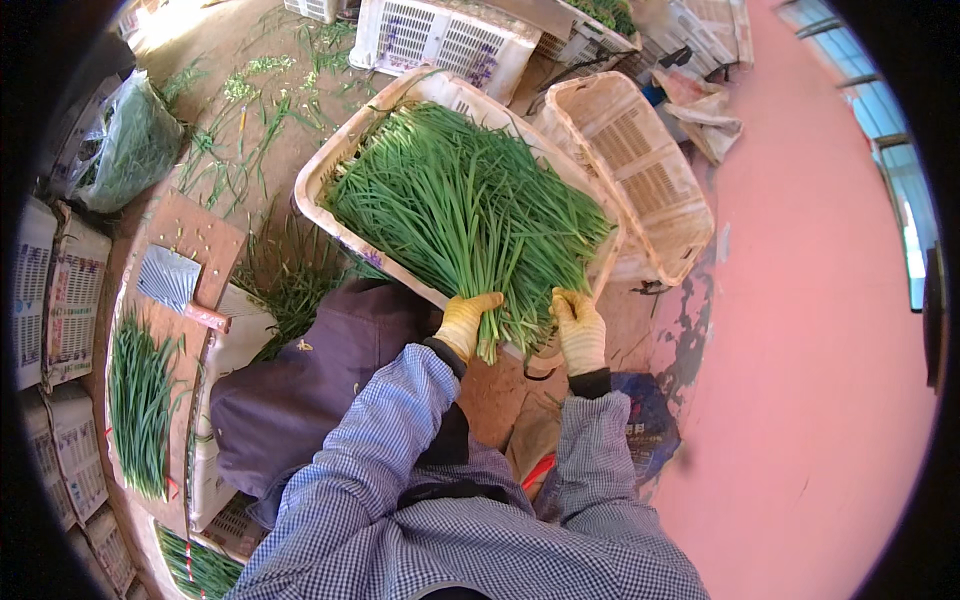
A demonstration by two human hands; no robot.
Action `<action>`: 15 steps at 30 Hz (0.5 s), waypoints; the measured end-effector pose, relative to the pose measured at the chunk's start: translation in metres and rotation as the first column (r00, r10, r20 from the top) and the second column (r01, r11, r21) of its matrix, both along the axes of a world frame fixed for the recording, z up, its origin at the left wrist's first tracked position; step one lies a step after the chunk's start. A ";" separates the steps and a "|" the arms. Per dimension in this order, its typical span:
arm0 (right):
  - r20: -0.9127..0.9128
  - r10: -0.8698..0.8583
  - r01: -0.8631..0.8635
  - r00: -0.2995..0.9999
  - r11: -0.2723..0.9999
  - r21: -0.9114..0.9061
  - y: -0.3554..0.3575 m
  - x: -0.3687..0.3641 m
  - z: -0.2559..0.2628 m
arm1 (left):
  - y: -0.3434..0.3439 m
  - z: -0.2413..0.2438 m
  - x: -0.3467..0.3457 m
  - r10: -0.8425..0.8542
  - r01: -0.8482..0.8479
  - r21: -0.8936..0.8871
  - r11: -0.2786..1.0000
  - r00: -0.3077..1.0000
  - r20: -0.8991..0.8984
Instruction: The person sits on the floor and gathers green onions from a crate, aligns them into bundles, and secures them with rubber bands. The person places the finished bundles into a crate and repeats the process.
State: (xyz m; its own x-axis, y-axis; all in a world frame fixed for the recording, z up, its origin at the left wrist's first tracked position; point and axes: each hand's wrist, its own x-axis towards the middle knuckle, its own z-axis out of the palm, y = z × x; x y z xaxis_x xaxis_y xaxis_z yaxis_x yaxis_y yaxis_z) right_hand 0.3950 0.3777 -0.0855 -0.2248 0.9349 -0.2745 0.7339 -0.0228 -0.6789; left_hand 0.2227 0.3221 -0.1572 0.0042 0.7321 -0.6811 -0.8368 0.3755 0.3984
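A white plastic crate [322, 210] full of long green leafy stalks, which look like garlic chives [442, 195], lies before me. In a yellow glove, my left hand [469, 319] is closed around a bunch of the stalks near their pale cut ends, over the crate's near edge. My right hand [577, 322], gloved too, is at the near right corner of the crate with its fingertips pinched together beside the leaves; whether they hold a stalk is hard to tell.
On a wooden board [225, 240] at the left lie a cleaver [171, 277] and a bundle of chives [139, 405]. A second crate [645, 172] touches the full one at the right. A plastic bag of greens [131, 146] stands back left, near scattered leaves. A pink wall [810, 315] rises at the right.
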 end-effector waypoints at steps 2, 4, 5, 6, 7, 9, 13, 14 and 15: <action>0.120 0.091 -0.091 0.989 0.996 0.001 0.006 0.001 -0.017 | -0.002 -0.006 0.003 0.017 -0.018 0.032 0.999 1.000 0.014; 0.149 0.168 -0.157 0.974 0.984 -0.079 0.007 -0.003 -0.033 | 0.000 -0.011 0.004 0.035 -0.035 0.042 0.999 0.999 0.009; 0.124 0.144 -0.129 0.982 0.984 -0.121 0.005 -0.002 -0.038 | 0.001 -0.014 0.004 0.036 -0.036 0.039 0.999 0.999 0.011; 0.098 0.122 -0.104 0.988 0.981 -0.165 0.003 -0.005 -0.040 | 0.000 -0.014 0.004 0.040 -0.040 0.033 0.999 0.999 0.012; 0.076 0.098 -0.081 0.992 0.975 -0.205 0.001 -0.008 -0.041 | -0.001 -0.015 0.003 0.043 -0.043 0.027 0.999 0.999 0.014; -0.039 0.031 -0.041 0.999 0.949 -0.313 0.001 -0.011 -0.036 | 0.000 -0.012 0.002 0.059 -0.059 0.014 0.998 0.998 0.018; -0.228 -0.136 0.024 0.964 0.900 -0.435 -0.007 -0.017 -0.044 | -0.002 -0.006 0.000 0.051 -0.051 -0.006 0.999 0.999 0.011; -0.233 -0.152 0.041 0.960 0.905 -0.423 -0.009 -0.017 -0.048 | -0.001 -0.006 0.000 0.049 -0.049 0.014 0.999 0.999 0.017; -0.239 -0.166 0.055 0.957 0.910 -0.410 -0.011 -0.017 -0.051 | -0.003 -0.007 0.001 0.048 -0.049 0.031 0.998 0.999 0.022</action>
